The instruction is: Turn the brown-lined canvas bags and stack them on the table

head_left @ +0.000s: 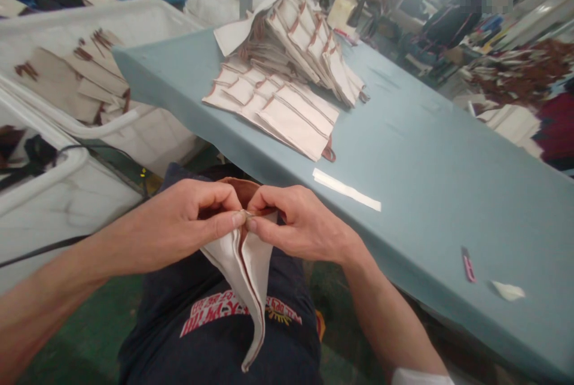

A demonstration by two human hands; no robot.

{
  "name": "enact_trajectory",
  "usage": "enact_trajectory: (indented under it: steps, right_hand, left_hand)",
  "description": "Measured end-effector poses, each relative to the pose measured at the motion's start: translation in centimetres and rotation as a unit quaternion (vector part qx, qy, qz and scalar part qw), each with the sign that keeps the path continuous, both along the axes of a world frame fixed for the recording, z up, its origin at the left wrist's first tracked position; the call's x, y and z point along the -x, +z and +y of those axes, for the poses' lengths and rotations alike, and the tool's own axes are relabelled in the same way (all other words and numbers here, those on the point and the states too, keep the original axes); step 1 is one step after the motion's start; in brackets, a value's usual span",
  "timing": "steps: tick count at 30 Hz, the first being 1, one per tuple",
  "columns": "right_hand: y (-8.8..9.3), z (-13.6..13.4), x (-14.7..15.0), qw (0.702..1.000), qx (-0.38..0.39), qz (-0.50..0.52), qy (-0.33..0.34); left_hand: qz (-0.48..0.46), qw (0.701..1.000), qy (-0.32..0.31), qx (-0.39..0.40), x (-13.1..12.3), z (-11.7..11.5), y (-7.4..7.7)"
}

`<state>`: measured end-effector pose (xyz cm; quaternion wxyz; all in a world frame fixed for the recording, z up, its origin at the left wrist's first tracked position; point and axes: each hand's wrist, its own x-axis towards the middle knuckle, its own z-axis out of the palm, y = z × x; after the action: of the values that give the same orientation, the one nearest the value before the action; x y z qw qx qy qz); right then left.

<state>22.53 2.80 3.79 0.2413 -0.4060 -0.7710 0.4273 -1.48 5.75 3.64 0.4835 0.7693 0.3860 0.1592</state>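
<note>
A cream fabric piece with brown trim [258, 253] hangs in front of my dark apron [215, 349], pinched along its upper edge. My left hand [204, 217] grips it with thumb and forefinger. Right beside it, my right hand [291, 220] pinches the same edge, the two thumb tips nearly touching. The piece is folded, and its lower end tapers down to a narrow tip over the apron. Part of a brown strip shows behind the fingers. Whatever lies between the fingertips is too small to make out.
The blue-green table [403, 193] carries stacked cream pocketed panels [278, 104], a white strip [347, 189], a pink cutter [468, 265] and a pale scrap [508, 290]. White bins [147, 14] with fabric pieces stand at the left. A person [448, 26] is in the far background.
</note>
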Motion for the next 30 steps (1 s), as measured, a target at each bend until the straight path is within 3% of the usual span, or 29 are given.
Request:
enact_trajectory:
  steps: [3, 6, 13, 17, 23, 30]
  right_hand:
    - [0.4, 0.5, -0.2, 1.000, -0.019, -0.015, 0.001]
    - [0.7, 1.5, -0.2, 1.000, -0.031, 0.000, 0.001]
    - [1.2, 3.0, 0.6, 0.995, -0.078, 0.023, -0.063]
    - [0.3, 1.6, 1.1, 0.982, -0.134, 0.026, -0.132]
    - [-1.6, -1.4, 2.1, 0.969, -0.071, -0.050, -0.230]
    - [-2.9, -3.1, 3.4, 0.956, -0.076, -0.066, -0.276]
  left_hand:
    - [-0.010, 0.999, -0.026, 0.022, -0.2, 0.6, 0.1]
    - [-0.018, 1.000, -0.012, -0.019, -0.3, 1.2, 0.5]
    - [-0.044, 0.987, 0.123, -0.091, -1.3, 0.7, 1.7]
    - [-0.080, 0.979, 0.163, -0.096, -1.7, -0.4, 1.0]
    - [-0.114, 0.971, 0.201, -0.054, -1.6, -1.4, -0.7]
    - [-0.131, 0.956, 0.262, -0.024, -2.2, -2.6, -2.6]
